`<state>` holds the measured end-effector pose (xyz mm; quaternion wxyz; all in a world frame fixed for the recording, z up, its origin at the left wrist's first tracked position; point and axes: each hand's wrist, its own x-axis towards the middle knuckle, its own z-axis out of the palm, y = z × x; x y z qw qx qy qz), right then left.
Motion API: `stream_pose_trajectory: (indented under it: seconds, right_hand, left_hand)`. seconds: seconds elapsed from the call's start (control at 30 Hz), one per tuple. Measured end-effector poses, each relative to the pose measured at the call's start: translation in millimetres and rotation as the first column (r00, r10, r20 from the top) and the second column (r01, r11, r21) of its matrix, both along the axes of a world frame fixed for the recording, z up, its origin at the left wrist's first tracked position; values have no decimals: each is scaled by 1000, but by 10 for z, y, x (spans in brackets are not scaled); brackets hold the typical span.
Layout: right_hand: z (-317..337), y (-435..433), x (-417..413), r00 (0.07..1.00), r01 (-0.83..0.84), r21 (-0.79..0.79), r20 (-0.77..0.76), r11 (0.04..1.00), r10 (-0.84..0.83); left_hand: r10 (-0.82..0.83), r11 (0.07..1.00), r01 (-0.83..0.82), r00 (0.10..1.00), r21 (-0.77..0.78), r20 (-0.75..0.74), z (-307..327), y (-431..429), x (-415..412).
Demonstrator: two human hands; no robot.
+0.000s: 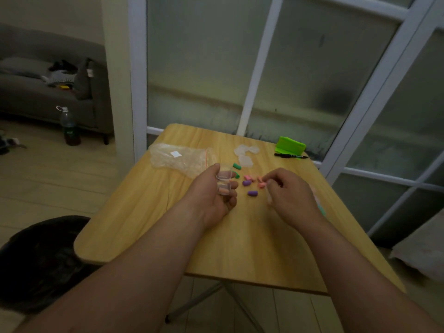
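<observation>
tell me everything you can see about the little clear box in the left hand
The small clear box looks like thin transparent plastic, squarish with rounded corners, edges catching light. The left hand grips it over the table, thumb on its far side, fingers curled round the near side. A pinkish tint shows through it; whether that is a foam piece inside or a finger is unclear. Only that hand touches it.
</observation>
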<state>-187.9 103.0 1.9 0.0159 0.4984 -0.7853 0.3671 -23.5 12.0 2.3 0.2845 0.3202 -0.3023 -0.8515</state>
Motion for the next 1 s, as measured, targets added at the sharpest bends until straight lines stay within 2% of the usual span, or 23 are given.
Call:
stream_pose_trajectory:
  seconds: [0.17, 0.33, 0.47, 0.63, 0.83, 1.0]
  right_hand:
    - [17, -384, -354, 988, 86, 196, -146, 977, -58]
    - [37, -763, -512, 950, 32, 395, -297, 918, 95]
    - [34, -924, -512, 900, 74, 503, -406, 861, 160]
    - [-9, -955, -502, 906, 67, 455, -401, 888, 136]
    - [14, -856, -490, 964, 2, 361, -250, 933, 94]
    - [99, -672, -399, 992, -44, 202, -106, 978, 66]
  left_hand:
    - [40, 999, -40, 999, 28, -10, 25, -114, -47]
    - [39, 998, -37, 999, 41, -37, 3, -210, -56]
    - [28, 999, -26, 999, 31, -46, 4, -222, -52]
    - [29, 999, -29, 999, 21, -30, -12, -236, -41]
    - [42, 999, -42, 999, -5, 12, -9, -200, -43]
    - [44, 999, -44, 999, -20, 21, 14, -146, -39]
